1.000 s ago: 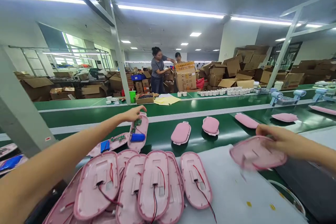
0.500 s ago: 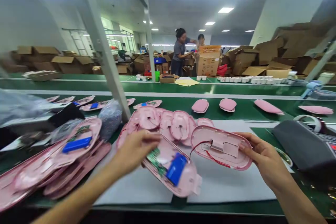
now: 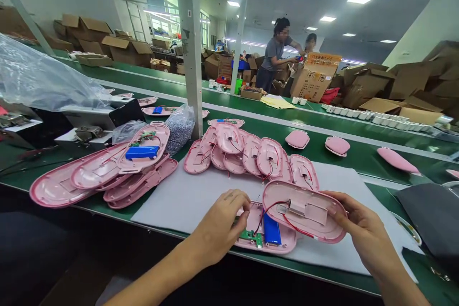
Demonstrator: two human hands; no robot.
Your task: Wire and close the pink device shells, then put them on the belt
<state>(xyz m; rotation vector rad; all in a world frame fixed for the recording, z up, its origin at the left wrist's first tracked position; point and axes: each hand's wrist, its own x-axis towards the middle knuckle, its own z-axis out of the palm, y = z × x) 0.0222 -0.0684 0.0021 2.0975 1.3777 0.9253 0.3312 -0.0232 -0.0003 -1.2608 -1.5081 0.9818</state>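
At seven o'clock the left hand (image 3: 222,229) pinches the pink tray (image 3: 267,238) with the blue battery (image 3: 271,230) (probably at its circuit board). At five o'clock the right hand (image 3: 362,229) grips the pink cover (image 3: 304,210), fingers clamped on its edge. The red wire (image 3: 294,227) between the halves could snag if they're pulled apart.

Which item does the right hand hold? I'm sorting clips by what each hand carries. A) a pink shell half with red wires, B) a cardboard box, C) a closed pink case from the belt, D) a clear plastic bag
A: the right hand grips a pink shell half, inner side up, with red wires, partly above the battery shell beside the left hand.
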